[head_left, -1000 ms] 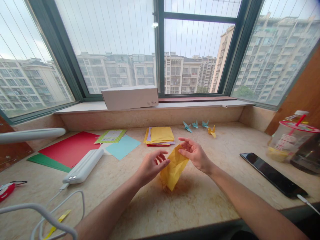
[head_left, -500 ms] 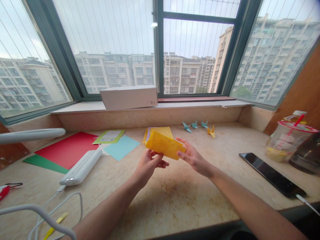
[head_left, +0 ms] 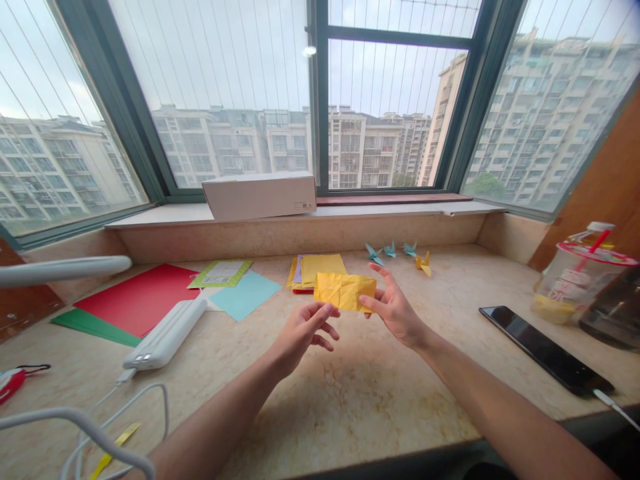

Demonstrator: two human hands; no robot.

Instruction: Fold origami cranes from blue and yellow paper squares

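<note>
A creased, folded sheet of yellow paper (head_left: pixel 344 291) is held above the counter between my two hands. My left hand (head_left: pixel 305 331) pinches its lower left corner between thumb and forefinger, the other fingers hanging loose. At the paper's right end, my right hand (head_left: pixel 395 308) grips it with the thumb in front; its forefinger points up, free of the sheet. Just behind lies a stack of paper (head_left: pixel 327 263) in yellow, purple and red. Several small folded paper cranes stand further back to the right, among them a blue crane (head_left: pixel 373 254) and a yellow crane (head_left: pixel 423 263).
On the left lie red paper (head_left: pixel 137 297), green paper (head_left: pixel 95 326), light blue paper (head_left: pixel 246 295) and a white power bank (head_left: pixel 167 333) with cables. A phone (head_left: pixel 545 348) and a plastic cup (head_left: pixel 563 283) are at right. A white box (head_left: pixel 260 197) sits on the sill.
The yellow paper has turned from tilted to nearly level, showing its creased face, and shifted slightly right. My right hand has moved a little right with it.
</note>
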